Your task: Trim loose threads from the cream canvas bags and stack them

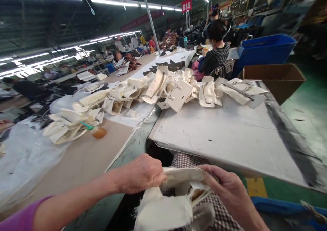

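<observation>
A cream-coloured bag piece (163,212) with frayed edges lies over my lap, on a checked cloth (219,210). My left hand (144,174) is closed on the upper left of its rim. Around the right end of that rim, the fingers of my right hand (227,183) are wrapped, thumb on top. Between the two hands the rim stretches in a curve, and the inside of the piece shows partly. Beyond my hands, several similar cream bag pieces (178,96), some with handles, are heaped across the tables.
A white-topped table (224,135) stands ahead right, a brown-covered one (94,156) at left. On the left one are an orange-brown pot with a green-handled tool (99,133) and plastic sheeting (28,159). A cardboard box (273,76), blue bin (265,50) and seated person (217,55) are beyond.
</observation>
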Action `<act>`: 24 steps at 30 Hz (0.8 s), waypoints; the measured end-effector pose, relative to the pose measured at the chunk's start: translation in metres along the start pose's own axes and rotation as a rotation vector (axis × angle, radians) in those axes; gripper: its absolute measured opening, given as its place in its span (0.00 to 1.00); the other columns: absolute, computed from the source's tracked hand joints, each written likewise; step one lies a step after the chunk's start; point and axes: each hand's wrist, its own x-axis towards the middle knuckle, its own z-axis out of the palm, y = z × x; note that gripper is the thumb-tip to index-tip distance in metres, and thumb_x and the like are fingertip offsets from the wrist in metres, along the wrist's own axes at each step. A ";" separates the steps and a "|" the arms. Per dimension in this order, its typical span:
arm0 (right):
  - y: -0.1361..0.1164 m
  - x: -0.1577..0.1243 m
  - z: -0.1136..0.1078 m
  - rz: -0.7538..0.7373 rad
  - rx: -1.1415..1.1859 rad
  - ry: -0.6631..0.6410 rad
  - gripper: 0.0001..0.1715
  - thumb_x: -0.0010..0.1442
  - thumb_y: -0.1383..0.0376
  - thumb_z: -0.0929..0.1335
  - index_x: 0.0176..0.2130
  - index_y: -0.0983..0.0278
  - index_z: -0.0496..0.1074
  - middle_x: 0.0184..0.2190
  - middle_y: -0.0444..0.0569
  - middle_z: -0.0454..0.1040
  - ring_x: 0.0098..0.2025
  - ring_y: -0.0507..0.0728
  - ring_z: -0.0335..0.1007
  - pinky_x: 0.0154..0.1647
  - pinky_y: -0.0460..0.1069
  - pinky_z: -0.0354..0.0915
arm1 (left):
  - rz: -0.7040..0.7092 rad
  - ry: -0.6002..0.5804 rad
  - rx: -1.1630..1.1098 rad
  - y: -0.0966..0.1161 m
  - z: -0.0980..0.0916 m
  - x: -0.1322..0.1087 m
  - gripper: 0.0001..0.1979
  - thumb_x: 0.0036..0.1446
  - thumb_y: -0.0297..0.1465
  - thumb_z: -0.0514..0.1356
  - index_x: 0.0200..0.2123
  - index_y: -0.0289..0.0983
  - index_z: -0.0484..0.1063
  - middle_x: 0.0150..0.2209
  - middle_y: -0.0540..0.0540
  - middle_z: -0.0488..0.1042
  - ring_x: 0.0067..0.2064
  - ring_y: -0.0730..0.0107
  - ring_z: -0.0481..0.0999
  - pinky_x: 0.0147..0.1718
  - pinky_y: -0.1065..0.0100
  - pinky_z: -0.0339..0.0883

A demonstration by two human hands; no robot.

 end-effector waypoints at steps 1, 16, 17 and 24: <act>-0.005 0.006 -0.004 -0.012 -0.011 -0.009 0.18 0.60 0.57 0.65 0.43 0.63 0.78 0.31 0.45 0.79 0.31 0.55 0.74 0.33 0.44 0.69 | -0.014 0.033 -0.008 0.002 -0.001 0.001 0.17 0.65 0.32 0.50 0.23 0.35 0.68 0.24 0.50 0.70 0.24 0.75 0.66 0.24 0.71 0.51; -0.039 0.096 0.002 -0.121 0.132 -0.434 0.06 0.54 0.69 0.65 0.36 0.65 0.65 0.21 0.37 0.66 0.22 0.46 0.54 0.22 0.42 0.52 | -0.434 0.368 -0.120 0.049 0.047 -0.001 0.15 0.53 0.28 0.55 0.15 0.36 0.63 0.16 0.51 0.67 0.17 0.75 0.63 0.19 0.68 0.42; -0.039 0.093 0.005 -0.120 0.124 -0.444 0.06 0.55 0.70 0.65 0.36 0.64 0.64 0.21 0.37 0.66 0.22 0.46 0.54 0.23 0.42 0.52 | -0.458 0.388 -0.156 0.048 0.043 0.000 0.13 0.54 0.29 0.55 0.18 0.36 0.65 0.19 0.51 0.69 0.18 0.75 0.65 0.19 0.69 0.46; -0.057 0.081 0.018 -0.166 -0.138 -0.455 0.10 0.54 0.75 0.63 0.36 0.63 0.63 0.21 0.35 0.69 0.21 0.46 0.52 0.22 0.42 0.50 | -0.386 0.622 -0.501 0.025 0.019 0.028 0.02 0.56 0.27 0.59 0.31 0.37 0.72 0.31 0.50 0.71 0.31 0.72 0.70 0.30 0.72 0.60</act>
